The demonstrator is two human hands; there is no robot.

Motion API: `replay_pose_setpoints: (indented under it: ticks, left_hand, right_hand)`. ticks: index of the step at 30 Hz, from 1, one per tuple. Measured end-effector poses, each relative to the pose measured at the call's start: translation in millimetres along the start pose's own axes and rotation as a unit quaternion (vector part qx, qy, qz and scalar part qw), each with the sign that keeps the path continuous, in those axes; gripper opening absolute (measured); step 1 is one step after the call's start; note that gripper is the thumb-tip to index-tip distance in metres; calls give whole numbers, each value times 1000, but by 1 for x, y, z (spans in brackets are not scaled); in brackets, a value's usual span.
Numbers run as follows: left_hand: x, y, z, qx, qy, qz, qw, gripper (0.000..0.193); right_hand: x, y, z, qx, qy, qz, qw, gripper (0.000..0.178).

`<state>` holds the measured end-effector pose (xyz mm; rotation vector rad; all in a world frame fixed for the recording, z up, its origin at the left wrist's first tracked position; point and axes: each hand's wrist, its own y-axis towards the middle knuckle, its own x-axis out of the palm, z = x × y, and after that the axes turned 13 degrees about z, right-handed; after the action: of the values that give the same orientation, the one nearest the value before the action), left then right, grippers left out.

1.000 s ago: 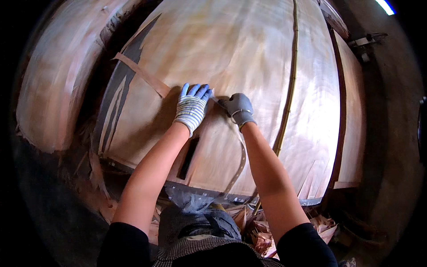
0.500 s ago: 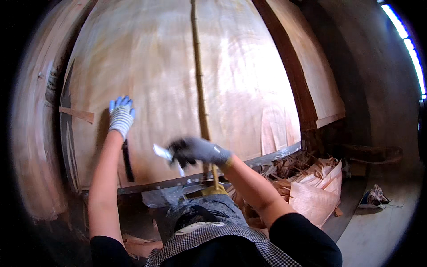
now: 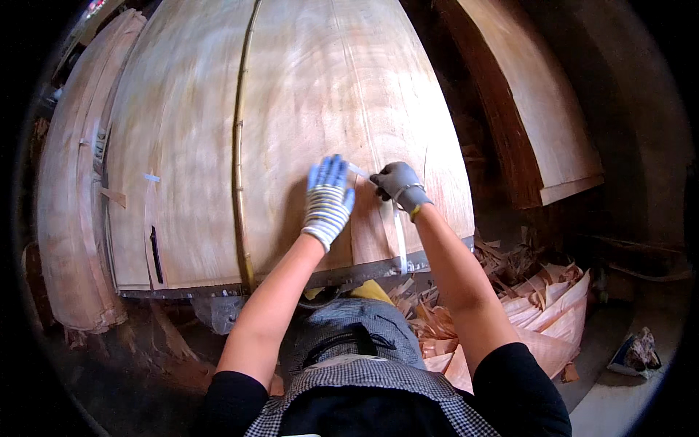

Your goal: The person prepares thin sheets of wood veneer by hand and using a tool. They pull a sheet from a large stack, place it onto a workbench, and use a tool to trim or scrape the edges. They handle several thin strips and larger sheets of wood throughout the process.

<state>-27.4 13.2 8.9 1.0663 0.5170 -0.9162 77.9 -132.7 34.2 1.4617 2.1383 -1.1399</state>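
A broad sheet of pale wood veneer [image 3: 306,95] lies before me. My left hand [image 3: 328,202], in a striped glove with blue fingers, rests on it, fingers stretched out. To its right, my right hand [image 3: 400,186], in a grey glove, is closed on a strip of white tape [image 3: 400,244]. One end of the strip reaches toward my left fingertips; the other hangs down to the sheet's near edge. Beneath both hands shows a pinkish veneer patch [image 3: 371,233] beside a split. How much of the tape touches the wood I cannot tell.
A thin bamboo pole [image 3: 238,146] runs lengthwise over the sheet. Left of it are a slim black tool [image 3: 156,251] and a short tape piece [image 3: 151,178]. Veneer scraps [image 3: 539,313] heap at the near right. Another veneer stack [image 3: 539,109] stands to the right.
Both hands have moved rightward across the sheet, past the bamboo pole, and are now close together. The view has shifted right too. The white tape remains in my right hand.
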Motion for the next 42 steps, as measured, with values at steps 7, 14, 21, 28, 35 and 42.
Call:
replay_pose_setpoints:
  ticks: [7,14,21,28,35,42]
  left_hand:
    - [28,-2,21,86,69,-150,982,41]
    - [11,27,-5,-91,-114,-88,985,33]
    - [29,-6,18,-40,50,8,998,35]
    - [104,55,106,-48,80,6,996,44]
    - [141,64,133,45,80,-158,983,43]
    - [119,80,123,31,69,-183,980,38]
  right_hand:
    - [-2,0,24,-156,-128,34,979,28]
    - [-52,-110,77,-196,61,-249,947,22]
    - [-177,-82,184,86,118,-38,989,17]
    - [-148,62,95,7,64,-43,997,21]
    - [-120,99,116,-93,-84,-16,992,37]
    - [-179,92,125,-255,-179,105,944,21]
